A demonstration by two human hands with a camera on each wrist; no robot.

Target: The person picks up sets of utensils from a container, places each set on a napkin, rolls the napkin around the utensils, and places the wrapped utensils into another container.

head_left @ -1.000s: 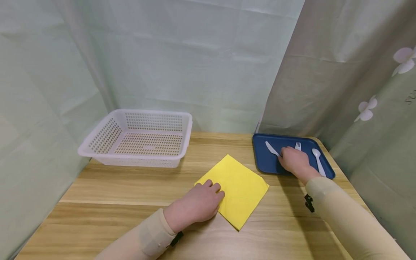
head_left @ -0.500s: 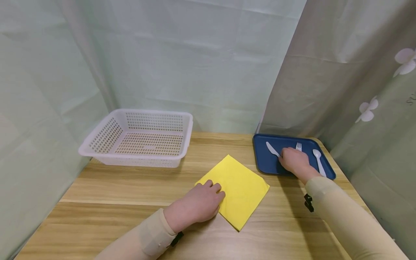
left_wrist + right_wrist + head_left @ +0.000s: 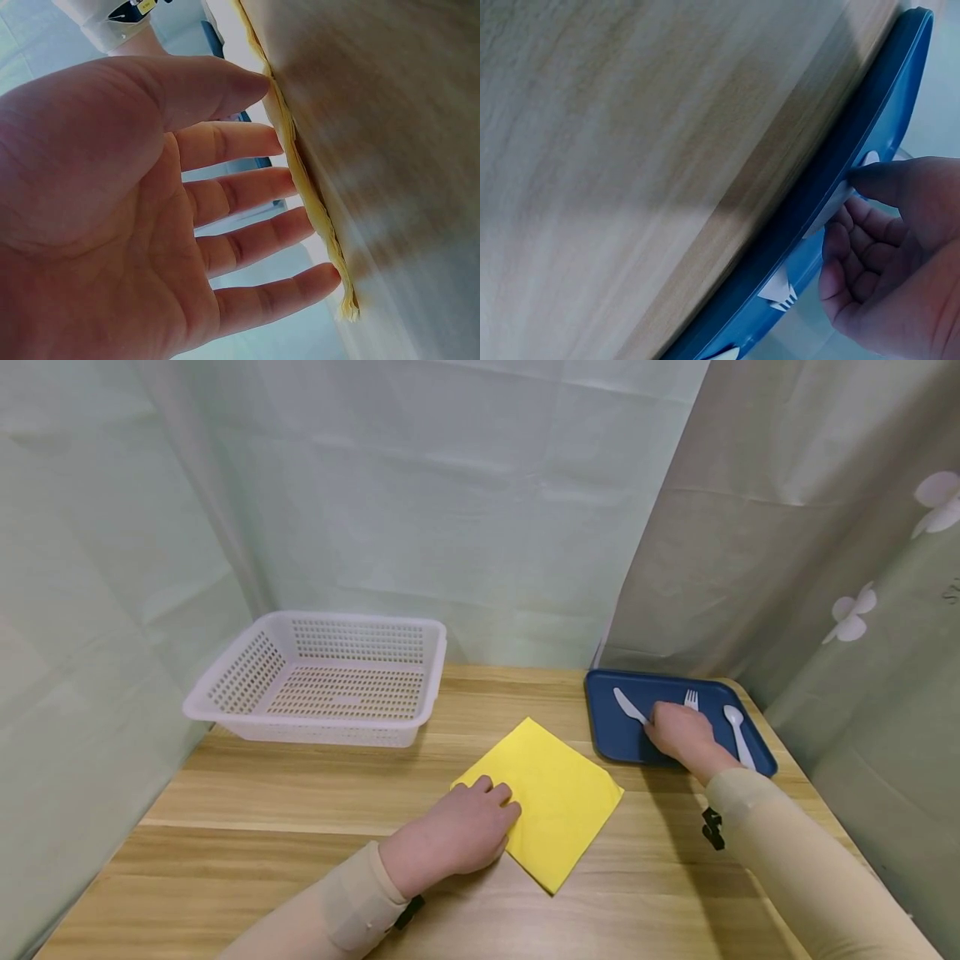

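Left grip [image 3: 465, 831]: released, not clasping; fingertips and thumb tip are touching the near-left side of the yellow cloth [image 3: 558, 785].
Yellow cloth: lying flat mid-counter [image 3: 300, 789], a bit right of centre, set diamond-wise, one corner pointing at the near edge; left wrist view is showing layers along its side.
Right grip [image 3: 681, 733]: pinching the white knife [image 3: 628, 703] by its handle, thumb against fingers.
White knife: sitting over the left half of the blue tray [image 3: 618, 739], blade pointing at the counter's far edge, slanting left; can't tell whether it is touching the tray.
Blue tray: sitting at the counter's far right corner.
Fork [image 3: 691, 699]: white, pointing its tines at the far edge; right grip is partly covering it in the head view.
Spoon [image 3: 738, 735]: white, lying along the tray's right side, bowl facing the far edge.
Basket [image 3: 300, 720]: white, perforated, standing at the counter's far left corner, well apart from the tray.
Curtain [image 3: 465, 510]: pale, hanging behind the far edge.
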